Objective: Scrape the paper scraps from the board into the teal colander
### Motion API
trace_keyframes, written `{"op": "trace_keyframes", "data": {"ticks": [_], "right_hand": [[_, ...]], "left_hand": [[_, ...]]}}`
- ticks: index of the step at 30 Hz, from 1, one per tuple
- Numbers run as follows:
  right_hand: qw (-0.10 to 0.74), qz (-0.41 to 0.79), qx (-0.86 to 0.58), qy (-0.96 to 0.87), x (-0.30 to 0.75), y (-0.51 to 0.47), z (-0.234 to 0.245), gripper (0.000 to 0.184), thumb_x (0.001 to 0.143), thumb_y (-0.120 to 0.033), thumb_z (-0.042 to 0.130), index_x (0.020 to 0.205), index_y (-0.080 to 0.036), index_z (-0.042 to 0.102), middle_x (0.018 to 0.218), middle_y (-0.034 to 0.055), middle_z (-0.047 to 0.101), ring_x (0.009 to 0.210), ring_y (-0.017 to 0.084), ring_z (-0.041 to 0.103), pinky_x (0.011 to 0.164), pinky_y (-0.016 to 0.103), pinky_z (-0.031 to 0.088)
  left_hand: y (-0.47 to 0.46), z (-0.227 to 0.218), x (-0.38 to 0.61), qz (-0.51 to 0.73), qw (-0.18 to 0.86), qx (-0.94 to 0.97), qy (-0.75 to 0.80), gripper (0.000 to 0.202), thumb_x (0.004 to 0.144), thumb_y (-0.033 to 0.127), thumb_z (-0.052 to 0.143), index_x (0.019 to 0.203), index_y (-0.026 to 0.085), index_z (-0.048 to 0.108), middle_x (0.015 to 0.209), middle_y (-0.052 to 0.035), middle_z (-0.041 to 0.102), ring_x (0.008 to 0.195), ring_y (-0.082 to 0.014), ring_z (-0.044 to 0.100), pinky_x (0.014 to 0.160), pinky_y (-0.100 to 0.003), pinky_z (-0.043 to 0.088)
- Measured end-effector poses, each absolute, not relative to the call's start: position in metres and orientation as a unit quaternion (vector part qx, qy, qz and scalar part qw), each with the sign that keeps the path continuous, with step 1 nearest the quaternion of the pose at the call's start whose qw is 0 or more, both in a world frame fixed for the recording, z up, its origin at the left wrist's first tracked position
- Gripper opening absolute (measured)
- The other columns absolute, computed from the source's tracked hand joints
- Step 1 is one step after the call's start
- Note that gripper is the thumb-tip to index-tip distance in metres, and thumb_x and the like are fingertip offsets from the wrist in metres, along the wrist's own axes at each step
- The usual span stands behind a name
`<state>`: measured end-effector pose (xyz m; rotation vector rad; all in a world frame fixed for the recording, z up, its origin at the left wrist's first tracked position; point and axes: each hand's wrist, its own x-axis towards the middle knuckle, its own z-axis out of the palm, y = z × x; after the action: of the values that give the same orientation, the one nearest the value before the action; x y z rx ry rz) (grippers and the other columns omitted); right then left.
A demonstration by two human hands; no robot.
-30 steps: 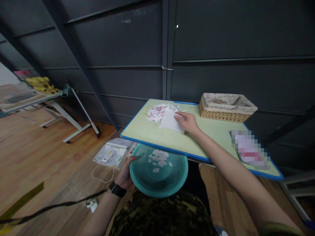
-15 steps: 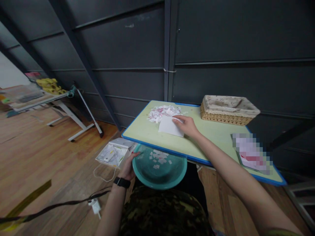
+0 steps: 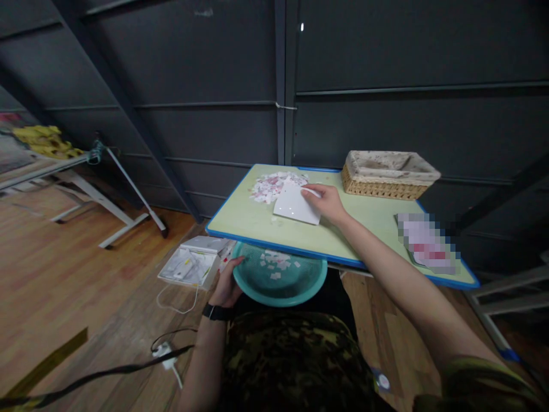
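My right hand [image 3: 326, 203] pinches the right edge of a flat white card [image 3: 295, 206], thumb on top. The card is tilted beside a pile of paper scraps [image 3: 272, 186], mostly white with some pinkish pieces, on the pale green tabletop [image 3: 240, 214]. Below the table's front edge, my left hand [image 3: 226, 283] grips the left rim of a teal plastic basin [image 3: 283, 298], which sits over my lap. Several small white paper pieces [image 3: 278, 261] lie inside the basin. The far part of the basin is hidden under the tabletop.
A lined wicker basket [image 3: 386, 186] stands at the table's back right, with a pixelated flat item [image 3: 429, 243] nearer the right corner. An open white box [image 3: 189, 266] and a power strip [image 3: 165, 355] with cables lie on the floor at left. A dark panel wall [image 3: 214, 68] rises behind.
The view has shifted, so the table and basin appear higher. The white card now tilts and catches the light, still in my right hand. My left hand keeps its grip on the basin.
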<state>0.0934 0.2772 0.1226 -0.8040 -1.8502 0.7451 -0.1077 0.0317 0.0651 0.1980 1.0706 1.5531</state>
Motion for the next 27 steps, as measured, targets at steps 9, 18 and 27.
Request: {"op": "trace_keyframes", "data": {"ticks": [9,18,27], "right_hand": [[0.442,0.341,-0.325,-0.764,0.097,0.27,0.127,0.034,0.074,-0.044,0.067,0.091,-0.017,0.078,0.097,0.0094,0.077,0.091,0.027,0.071,0.085,0.04,0.053],[0.406,0.353,-0.319,-0.781,0.096,0.266,0.127,0.03,0.072,-0.041,0.069,0.089,-0.018,0.079,0.095,0.0083,0.077,0.088,0.026,0.071,0.081,0.038,0.053],[0.383,0.37,-0.294,-0.793,0.093,0.263,0.13,0.028,0.073,-0.039,0.068,0.087,-0.017,0.079,0.092,0.0075,0.078,0.084,0.024,0.07,0.075,0.034,0.052]], "left_hand": [[0.03,0.061,-0.109,0.662,0.573,0.081,0.477,0.01,0.074,0.017,0.067,0.081,0.014,0.074,0.067,-0.0038,0.077,0.058,-0.0191,0.069,0.064,-0.03,0.056],[0.027,0.061,-0.114,0.664,0.554,0.085,0.494,0.014,0.073,0.017,0.069,0.085,0.011,0.074,0.071,-0.0071,0.078,0.06,-0.0208,0.07,0.068,-0.032,0.056],[0.026,0.063,-0.122,0.646,0.574,0.075,0.497,0.015,0.073,0.018,0.069,0.086,0.016,0.074,0.074,-0.0071,0.079,0.076,-0.0276,0.075,0.075,-0.037,0.059]]}}
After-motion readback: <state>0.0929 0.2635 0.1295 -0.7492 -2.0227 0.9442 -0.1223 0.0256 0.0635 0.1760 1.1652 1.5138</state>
